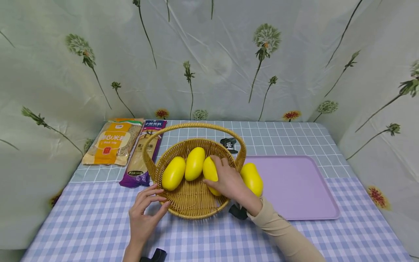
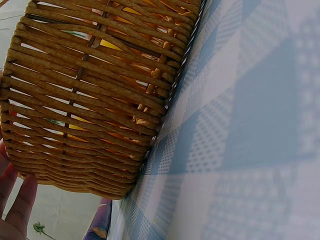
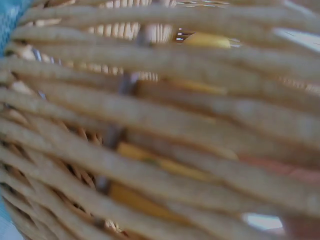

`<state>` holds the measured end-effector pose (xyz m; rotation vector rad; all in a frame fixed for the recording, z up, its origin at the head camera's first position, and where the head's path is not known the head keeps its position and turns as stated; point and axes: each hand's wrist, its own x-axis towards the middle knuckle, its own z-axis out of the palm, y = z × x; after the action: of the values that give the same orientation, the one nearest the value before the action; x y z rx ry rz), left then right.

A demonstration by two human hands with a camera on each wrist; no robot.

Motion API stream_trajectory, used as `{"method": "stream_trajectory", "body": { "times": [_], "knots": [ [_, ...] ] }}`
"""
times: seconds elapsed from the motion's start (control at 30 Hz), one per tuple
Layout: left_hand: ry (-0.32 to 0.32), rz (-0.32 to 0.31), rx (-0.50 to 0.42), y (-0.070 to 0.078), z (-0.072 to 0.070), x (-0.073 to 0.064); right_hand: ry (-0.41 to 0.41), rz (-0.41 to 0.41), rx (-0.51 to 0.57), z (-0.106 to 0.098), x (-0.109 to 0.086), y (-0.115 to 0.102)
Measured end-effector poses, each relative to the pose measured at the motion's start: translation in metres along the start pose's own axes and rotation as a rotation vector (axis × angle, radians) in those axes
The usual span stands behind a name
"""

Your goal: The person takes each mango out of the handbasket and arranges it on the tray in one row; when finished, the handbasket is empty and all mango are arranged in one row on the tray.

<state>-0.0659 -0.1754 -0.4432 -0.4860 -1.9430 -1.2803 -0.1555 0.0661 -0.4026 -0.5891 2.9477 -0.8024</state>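
A wicker basket (image 1: 193, 207) with a tall arched handle stands on the table, holding three yellow mangoes. One mango (image 1: 173, 173) lies at its left side and another mango (image 1: 195, 163) leans at the back. My right hand (image 1: 230, 182) reaches over the right rim and grips the third mango (image 1: 209, 169), partly covering it. Outside the basket, another mango (image 1: 252, 179) rests by the tray's left edge, behind my right wrist. With fingers and thumb, my left hand (image 1: 144, 214) holds the basket's near-left rim. Basket weave (image 3: 165, 115) fills the right wrist view, blurred, mostly hiding that hand.
A lilac tray (image 1: 294, 189) lies right of the basket. At the back left are a bag of grain (image 1: 112, 143) and a purple pasta packet (image 1: 144, 153). A small black packet (image 1: 229, 145) sits behind the basket. A checked cloth (image 1: 91, 218) covers the table.
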Motion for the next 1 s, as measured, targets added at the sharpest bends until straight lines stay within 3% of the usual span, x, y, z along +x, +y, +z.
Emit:
{"method": "stream_trajectory", "body": {
  "times": [0.27, 1.0],
  "knots": [
    [0.003, 0.006, 0.0, 0.001, 0.0, 0.0, 0.069, -0.027, 0.022, 0.001, -0.005, 0.0],
    [0.005, 0.019, 0.0, 0.0, 0.0, 0.001, 0.137, -0.092, 0.165, -0.001, -0.015, 0.001]
  ]
}}
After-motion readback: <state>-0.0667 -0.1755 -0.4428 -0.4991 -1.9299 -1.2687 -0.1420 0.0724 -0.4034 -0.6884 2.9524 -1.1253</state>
